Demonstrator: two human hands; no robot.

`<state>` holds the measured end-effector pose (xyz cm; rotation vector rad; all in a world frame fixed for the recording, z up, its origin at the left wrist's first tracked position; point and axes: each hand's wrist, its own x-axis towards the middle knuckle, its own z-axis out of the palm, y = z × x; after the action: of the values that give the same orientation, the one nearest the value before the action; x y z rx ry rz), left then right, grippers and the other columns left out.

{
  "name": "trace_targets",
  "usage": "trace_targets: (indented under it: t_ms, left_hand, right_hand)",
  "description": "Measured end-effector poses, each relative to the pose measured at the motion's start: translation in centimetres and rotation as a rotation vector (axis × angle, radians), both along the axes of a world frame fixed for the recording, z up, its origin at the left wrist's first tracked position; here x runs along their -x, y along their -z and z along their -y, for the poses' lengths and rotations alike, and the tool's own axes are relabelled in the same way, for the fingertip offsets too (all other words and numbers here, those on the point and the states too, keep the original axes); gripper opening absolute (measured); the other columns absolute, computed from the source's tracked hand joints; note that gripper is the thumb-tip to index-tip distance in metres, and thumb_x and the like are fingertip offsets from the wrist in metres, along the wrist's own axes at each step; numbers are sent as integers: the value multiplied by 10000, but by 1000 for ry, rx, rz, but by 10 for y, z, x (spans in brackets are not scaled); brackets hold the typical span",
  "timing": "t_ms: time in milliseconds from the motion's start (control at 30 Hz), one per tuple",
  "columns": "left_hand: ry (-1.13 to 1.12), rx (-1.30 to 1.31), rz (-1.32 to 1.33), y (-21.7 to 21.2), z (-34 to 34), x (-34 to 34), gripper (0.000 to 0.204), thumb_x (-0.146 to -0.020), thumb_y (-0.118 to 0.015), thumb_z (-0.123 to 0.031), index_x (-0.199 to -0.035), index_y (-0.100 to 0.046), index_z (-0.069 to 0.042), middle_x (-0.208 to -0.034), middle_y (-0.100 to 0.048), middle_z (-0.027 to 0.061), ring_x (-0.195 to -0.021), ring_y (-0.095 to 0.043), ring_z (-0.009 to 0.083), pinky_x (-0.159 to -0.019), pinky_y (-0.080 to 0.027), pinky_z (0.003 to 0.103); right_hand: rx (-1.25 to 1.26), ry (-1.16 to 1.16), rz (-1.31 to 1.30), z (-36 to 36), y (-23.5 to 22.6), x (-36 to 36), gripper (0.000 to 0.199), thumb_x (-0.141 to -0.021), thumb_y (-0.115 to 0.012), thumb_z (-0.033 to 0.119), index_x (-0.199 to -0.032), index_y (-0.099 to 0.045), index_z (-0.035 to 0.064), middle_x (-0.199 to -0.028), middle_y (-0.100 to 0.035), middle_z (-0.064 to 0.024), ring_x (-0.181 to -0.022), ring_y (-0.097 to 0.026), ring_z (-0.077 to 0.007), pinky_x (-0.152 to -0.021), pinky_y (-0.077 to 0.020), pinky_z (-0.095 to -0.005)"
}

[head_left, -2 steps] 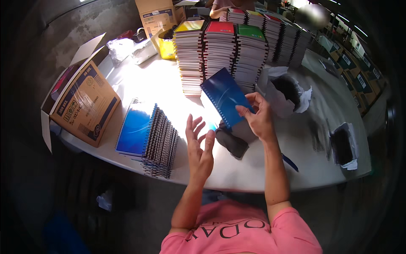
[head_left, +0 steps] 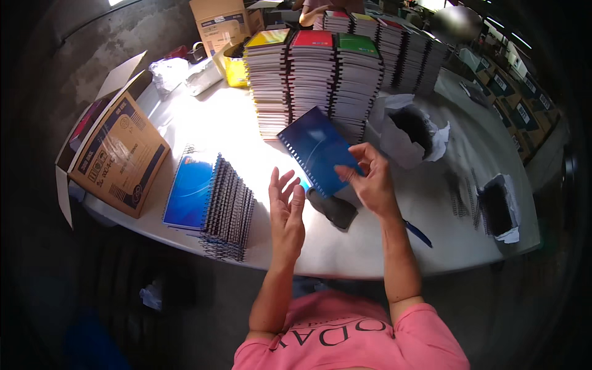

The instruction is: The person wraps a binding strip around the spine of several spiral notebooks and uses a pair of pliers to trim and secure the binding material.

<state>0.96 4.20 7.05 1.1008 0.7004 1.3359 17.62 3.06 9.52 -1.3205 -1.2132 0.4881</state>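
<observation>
My right hand (head_left: 370,182) holds a dark blue notebook cover (head_left: 317,148) by its lower right edge, tilted above the white table (head_left: 431,216). The cover has a row of punched holes along its left edge. My left hand (head_left: 287,206) is open with fingers spread, just left of and below the cover, not touching it. A dark flat object (head_left: 336,209) lies on the table between my hands. A slanted row of blue spiral notebooks (head_left: 209,197) lies to the left of my left hand.
Tall stacks of spiral notebooks (head_left: 314,74) with yellow, red and green covers stand at the back. An open cardboard box (head_left: 114,154) sits at the left edge. A white bag (head_left: 410,132) and a bundle of black spirals (head_left: 496,206) lie right. A blue pen (head_left: 418,233) rests near my right forearm.
My right hand has shifted the blue cover slightly; my left hand stays open beside it.
</observation>
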Motion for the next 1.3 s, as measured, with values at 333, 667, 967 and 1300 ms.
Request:
trace_targets:
  t_ms: [333, 667, 967, 1300]
  left_hand:
    - [68, -771, -1235, -21, 32, 24, 120, -833, -564, -63, -927, -603, -127, -939, -591, 34, -1034, -526, 270, -1023, -217, 547]
    - [-298, -835, -1331, 64, 58, 0, 499, -684, -715, -544, -969, -624, -144, -983, -543, 37, -1161, -449, 261, -974, -43, 737]
    - [-495, -855, -1175, 71, 48, -18, 507, -564, -790, -526, -785, -546, -140, -963, -473, 52, -1058, -424, 278, -863, -268, 567]
    - [-364, -698, -1203, 74, 49, -11, 437, -551, -758, -510, -803, -639, -173, -995, -514, -5, -1112, -403, 260, -878, -205, 640]
  right_hand:
    - [622, 1027, 763, 126, 83, -227, 485, -826, -669, 277, -1246, -513, 92, -1225, -511, -145, -1090, -541, -352, -875, -454, -480]
    - [871, 799, 1026, 119, 69, -268, 249, -763, -620, 148, -983, -594, 33, -1049, -597, -176, -1001, -591, -363, -841, -474, -461]
    - [555, 771, 1015, 118, 52, -267, 338, -804, -529, 80, -1138, -566, 43, -1118, -581, -198, -987, -584, -390, -836, -477, -456]
    - [372, -328, 427, 104, 22, -40, 303, -900, -582, 197, -1193, -605, 126, -914, -577, -90, -797, -533, -243, -766, -437, -347]
